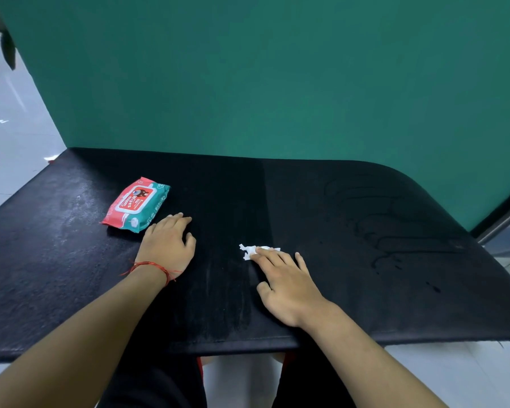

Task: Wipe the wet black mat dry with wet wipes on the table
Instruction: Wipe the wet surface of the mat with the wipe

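right hand [286, 287] flat on crumpled wipe [249, 250], left hand [168, 242] flat on mat [365, 231] beside closed wipes pack [136, 204]

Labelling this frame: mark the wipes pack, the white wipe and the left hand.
wipes pack [136, 205]: head view, red lid label.
white wipe [248, 250]: head view, crumpled part beyond the fingertips.
left hand [168, 242]: head view, back of the hand.

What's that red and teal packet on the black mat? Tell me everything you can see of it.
The wipes pack is a glossy plastic pouch, red and teal, bearing a white-rimmed flap printed "Wipes" and a cartoon figure. It lies flat, flap up and closed, angled, left of centre on the black mat. The left hand rests beside its near corner; contact is unclear.
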The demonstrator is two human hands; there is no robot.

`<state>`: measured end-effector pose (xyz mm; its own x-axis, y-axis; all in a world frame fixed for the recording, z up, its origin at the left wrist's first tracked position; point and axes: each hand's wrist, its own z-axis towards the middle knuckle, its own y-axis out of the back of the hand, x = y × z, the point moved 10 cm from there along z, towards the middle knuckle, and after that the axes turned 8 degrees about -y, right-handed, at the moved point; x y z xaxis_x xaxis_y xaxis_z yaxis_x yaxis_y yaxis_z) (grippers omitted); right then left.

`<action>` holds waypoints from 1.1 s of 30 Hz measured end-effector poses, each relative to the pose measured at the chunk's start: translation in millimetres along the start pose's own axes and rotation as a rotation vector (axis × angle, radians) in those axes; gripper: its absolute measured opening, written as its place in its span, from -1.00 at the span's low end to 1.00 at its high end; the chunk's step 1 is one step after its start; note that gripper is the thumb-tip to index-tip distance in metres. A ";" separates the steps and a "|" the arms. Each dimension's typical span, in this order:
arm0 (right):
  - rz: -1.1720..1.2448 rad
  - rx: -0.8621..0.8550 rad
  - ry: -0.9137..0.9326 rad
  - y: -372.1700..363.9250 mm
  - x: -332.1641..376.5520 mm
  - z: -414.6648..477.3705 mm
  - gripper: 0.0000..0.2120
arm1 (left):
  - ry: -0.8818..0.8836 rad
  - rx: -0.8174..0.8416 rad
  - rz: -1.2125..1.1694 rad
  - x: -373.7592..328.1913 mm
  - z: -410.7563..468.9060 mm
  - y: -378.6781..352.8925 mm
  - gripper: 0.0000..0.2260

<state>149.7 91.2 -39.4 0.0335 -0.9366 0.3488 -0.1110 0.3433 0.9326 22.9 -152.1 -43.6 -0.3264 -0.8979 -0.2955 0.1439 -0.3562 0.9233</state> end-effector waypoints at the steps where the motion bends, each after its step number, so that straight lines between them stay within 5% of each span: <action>1: -0.003 -0.003 0.003 -0.5 0.6 -3.7 -0.39 | 0.000 0.000 0.000 0.1 0.1 -0.1 -0.55; 19: -0.068 -0.005 0.048 -10.5 4.3 -54.3 -0.38 | 0.001 0.019 0.007 -3.2 -0.6 3.0 -0.54; 33: -0.155 0.046 0.005 -5.8 9.2 11.8 -0.34 | -0.005 0.009 0.002 1.1 1.7 -0.7 -0.54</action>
<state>138.9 79.8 -42.7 0.0583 -0.9778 0.2013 -0.1497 0.1908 0.9702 20.9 -152.4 -44.1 -0.3310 -0.8973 -0.2922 0.1360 -0.3518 0.9261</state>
